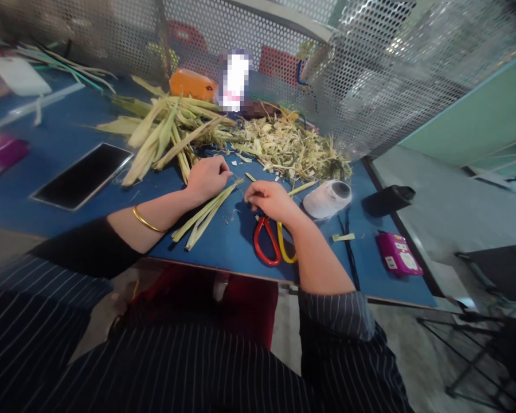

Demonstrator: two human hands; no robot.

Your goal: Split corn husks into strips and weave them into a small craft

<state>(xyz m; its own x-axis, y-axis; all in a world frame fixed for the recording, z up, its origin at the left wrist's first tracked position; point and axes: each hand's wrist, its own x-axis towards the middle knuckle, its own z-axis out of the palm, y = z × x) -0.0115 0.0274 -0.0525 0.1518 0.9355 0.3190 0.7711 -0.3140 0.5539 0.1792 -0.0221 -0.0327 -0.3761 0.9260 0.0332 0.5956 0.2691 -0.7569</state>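
Observation:
My left hand (209, 176) is closed in a pinch on a thin white thread (237, 184) above the blue table. The thread runs across to my right hand (264, 199), whose fingers are pinched on it too. Between and below the hands lies a small bundle of corn husk strips (207, 217), its narrow tips near the thread. Scissors (266, 242) with one red and one yellow handle lie under my right wrist, their blades hidden. To the right, a white thread spool (327, 199) lies on its side.
Behind the hands are long corn husks (159, 129) and a heap of shredded husk (290, 146). A phone (83, 175) lies left. At right are a black cylinder (389, 201) and a purple packet (399, 253). A perforated metal screen (241, 34) borders the back.

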